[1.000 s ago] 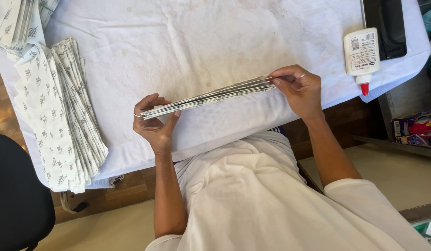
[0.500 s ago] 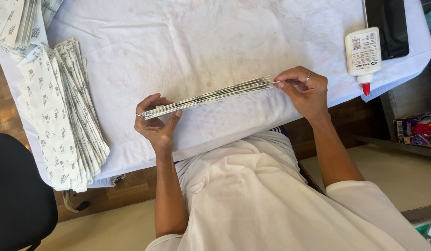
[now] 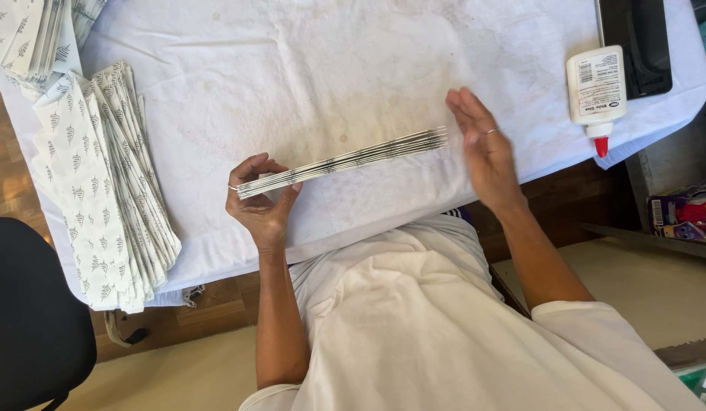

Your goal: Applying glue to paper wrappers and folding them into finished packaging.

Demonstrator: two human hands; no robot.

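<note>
Gripping 1 end of a folded paper stack (image 3: 344, 160), left hand (image 3: 260, 205) closed on it, edge-up over the white tablecloth (image 3: 307, 68). Right hand (image 3: 482, 148) flat and open, fingers straight, just beside the stack's other end, holding nothing. Left: fanned pile of printed paper sheets (image 3: 102, 190). Right: 1 glue bottle (image 3: 597, 91), red-tipped.

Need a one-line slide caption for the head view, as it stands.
Left hand grips a flat stack of folded patterned paper edge-on over the white-clothed table; open right hand meets its far end.
</note>
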